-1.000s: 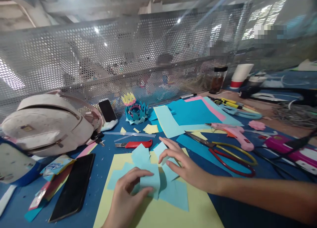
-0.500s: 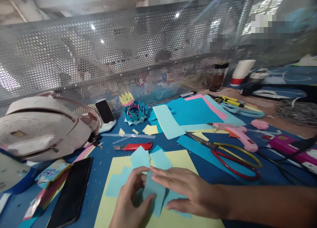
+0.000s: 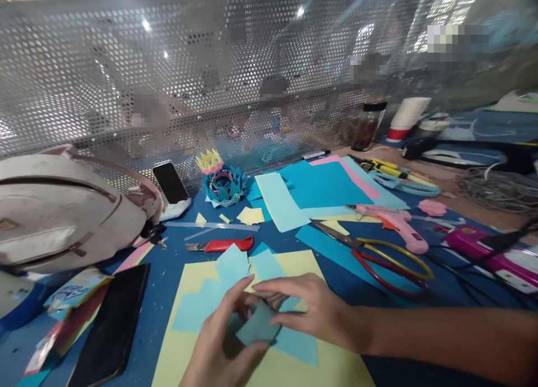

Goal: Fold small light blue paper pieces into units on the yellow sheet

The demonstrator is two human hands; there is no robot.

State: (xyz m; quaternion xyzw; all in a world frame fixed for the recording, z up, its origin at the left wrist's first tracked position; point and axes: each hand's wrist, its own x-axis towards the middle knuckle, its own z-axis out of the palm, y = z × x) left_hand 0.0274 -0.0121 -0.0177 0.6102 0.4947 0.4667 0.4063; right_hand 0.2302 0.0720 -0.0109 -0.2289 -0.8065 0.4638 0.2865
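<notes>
A small light-blue paper piece is pinched between my two hands and lifted slightly, its lower edge tilted toward me. My left hand curls round its left side, thumb beneath the lower edge. From the right, my right hand grips the paper between thumb and fingers; some fingertips are hidden behind it. Under the hands lies a pale yellow sheet. On that sheet rest several light-blue paper pieces, some partly covered by my hands.
Beyond the sheet lie a red utility knife, scissors and a pink glue gun. A blue paper flower stands near the perforated panel. At left are a backpack and a black phone. Coloured sheets lie behind.
The light-blue piece, flatter and longer in view before, is now raised and bent or tilted between my fingers. My right hand's outstretched fingers have curled into a pinch. The view shifted slightly.
</notes>
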